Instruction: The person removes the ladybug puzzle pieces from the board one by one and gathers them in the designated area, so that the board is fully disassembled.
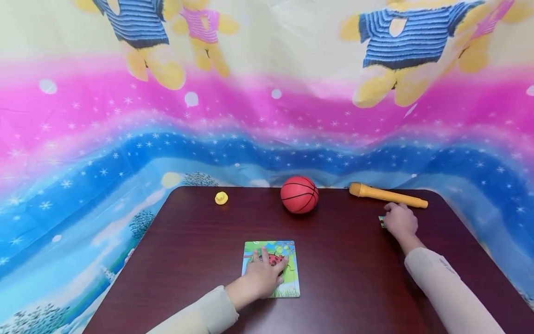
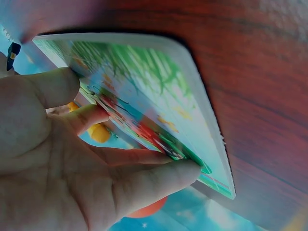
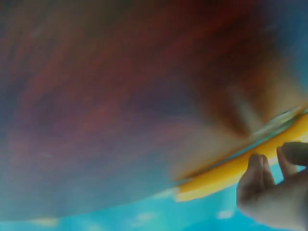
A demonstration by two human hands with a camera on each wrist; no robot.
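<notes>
In the head view a square ladybug jigsaw puzzle (image 1: 288, 290) lies near the table's front. My left hand (image 1: 262, 277) rests on it with fingers spread. The left wrist view shows the left fingertips (image 2: 185, 168) touching the picture side of the puzzle (image 2: 149, 72). Far to the right, my right hand (image 1: 401, 221) is low over the table with bent fingers. It partly covers a small green and black card-like piece (image 1: 381, 221). Blur in the right wrist view hides whether the right fingers (image 3: 257, 168) grip that piece.
A yellow toy microphone (image 1: 388, 195) lies just beyond my right hand. At the back of the dark wooden table (image 1: 333, 269) are a red toy basketball (image 1: 299, 195) and a yellow rubber duck (image 1: 221, 198). A printed cloth (image 1: 267, 111) hangs behind and beside the table.
</notes>
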